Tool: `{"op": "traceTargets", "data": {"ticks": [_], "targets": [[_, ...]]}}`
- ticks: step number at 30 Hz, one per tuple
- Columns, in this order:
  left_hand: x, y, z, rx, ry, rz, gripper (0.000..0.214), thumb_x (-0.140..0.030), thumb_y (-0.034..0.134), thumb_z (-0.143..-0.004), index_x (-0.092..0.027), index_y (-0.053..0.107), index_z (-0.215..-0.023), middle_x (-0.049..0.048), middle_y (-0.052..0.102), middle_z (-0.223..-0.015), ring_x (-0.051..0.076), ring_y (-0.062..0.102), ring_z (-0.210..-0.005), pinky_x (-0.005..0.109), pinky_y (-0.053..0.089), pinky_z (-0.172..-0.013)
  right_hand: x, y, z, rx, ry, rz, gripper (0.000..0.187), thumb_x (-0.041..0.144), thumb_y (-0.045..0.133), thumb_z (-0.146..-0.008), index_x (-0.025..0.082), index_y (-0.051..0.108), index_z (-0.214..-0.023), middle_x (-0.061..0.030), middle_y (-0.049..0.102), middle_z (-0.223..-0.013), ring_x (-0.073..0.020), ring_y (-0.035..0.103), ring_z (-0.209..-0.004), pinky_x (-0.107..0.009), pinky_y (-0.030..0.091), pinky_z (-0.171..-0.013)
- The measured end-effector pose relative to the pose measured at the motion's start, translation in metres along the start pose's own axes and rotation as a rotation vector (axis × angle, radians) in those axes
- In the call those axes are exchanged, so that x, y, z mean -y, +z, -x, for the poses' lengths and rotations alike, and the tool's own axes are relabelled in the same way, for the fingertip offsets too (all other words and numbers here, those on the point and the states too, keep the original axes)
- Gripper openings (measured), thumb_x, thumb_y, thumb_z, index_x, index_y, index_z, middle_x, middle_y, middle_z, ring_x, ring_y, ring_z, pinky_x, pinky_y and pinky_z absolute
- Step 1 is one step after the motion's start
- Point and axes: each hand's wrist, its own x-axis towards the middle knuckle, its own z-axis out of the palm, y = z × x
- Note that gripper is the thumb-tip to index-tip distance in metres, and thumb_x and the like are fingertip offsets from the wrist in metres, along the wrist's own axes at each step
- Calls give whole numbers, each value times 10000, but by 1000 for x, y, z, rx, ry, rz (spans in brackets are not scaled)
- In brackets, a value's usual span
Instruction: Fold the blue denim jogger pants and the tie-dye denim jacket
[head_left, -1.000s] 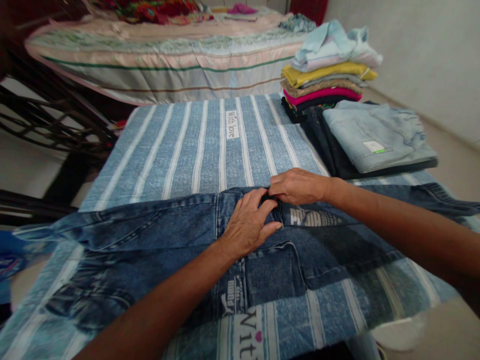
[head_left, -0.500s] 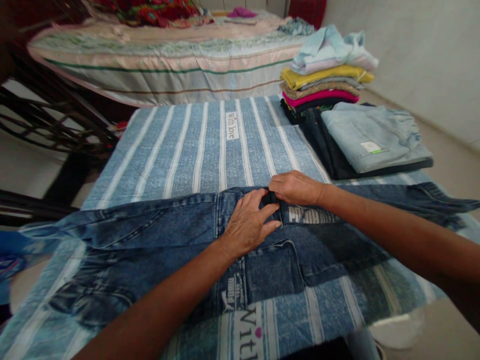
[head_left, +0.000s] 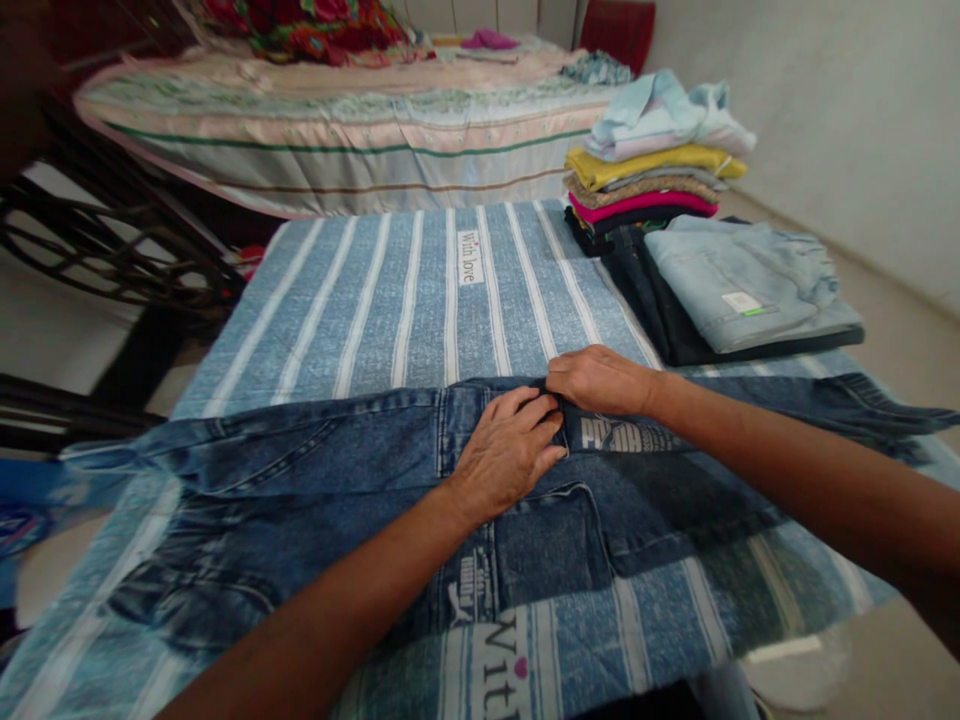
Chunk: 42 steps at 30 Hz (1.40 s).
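A pair of dark blue denim jeans (head_left: 390, 440) with white printed lettering and patch pockets lies spread sideways over the striped blue cloth. My left hand (head_left: 506, 450) rests on the middle of the jeans, its fingers curled onto the fabric beside a pocket edge and the thumb lower down. Just to its right, my right hand (head_left: 600, 380) pinches the denim at the far edge. The fingertips of both hands nearly meet there, and the bit of cloth between them is partly hidden. A pocket (head_left: 555, 540) shows below my left hand.
Folded light blue jeans (head_left: 750, 280) lie on dark garments at the right, in front of a stack of folded clothes (head_left: 645, 190). A bed (head_left: 337, 150) stands behind the striped cloth (head_left: 375, 300). Dark metalwork with a wheel (head_left: 112, 250) is at the left; a wall at the right.
The fingers of my left hand have drawn closer together on the denim, nearer my right hand. My right hand keeps its pinch. The whole view has shifted slightly.
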Motion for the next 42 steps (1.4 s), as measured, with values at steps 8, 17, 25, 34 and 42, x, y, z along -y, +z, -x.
{"op": "traceTargets", "data": {"ticks": [8,17,25,34,42], "targets": [[1,2,1,29,-1,-7,334,-346,530,-885,-166,570,-1164,52,587,-1211,258,402,-1226,434,352,-1033,6,-7,6,-15,194,-252,242,210,438,-873,173,646,-755,-29,580,-793,-121,490,-669,-258,301,-593],[-1,-2,1,55,-59,18,336,-325,573,-859,-189,579,-1166,47,575,-1255,280,377,-1257,477,355,-1028,25,14,22,-179,316,-353,296,237,416,-877,146,653,-1029,-84,586,-880,-197,511,-853,-306,392,-738],[2,-2,-1,64,-99,69,398,-314,587,-847,-234,545,-1234,32,560,-1297,286,371,-1273,490,368,-1014,33,24,34,-258,294,-368,543,425,553,-811,82,559,-1231,-154,568,-1067,-278,500,-986,-426,429,-839],[1,-1,0,30,-116,63,443,-316,618,-822,-176,525,-1232,81,536,-1318,291,371,-1286,506,366,-1029,30,36,34,-275,347,-365,533,477,588,-822,167,555,-1254,-138,556,-1111,-275,491,-1029,-436,434,-830],[2,6,4,-82,-72,-23,375,-338,617,-821,-134,570,-1132,127,563,-1222,287,414,-1249,475,381,-1032,30,36,34,-254,370,-342,566,512,581,-820,164,551,-1266,-149,548,-1132,-286,480,-1056,-440,430,-838]]}}
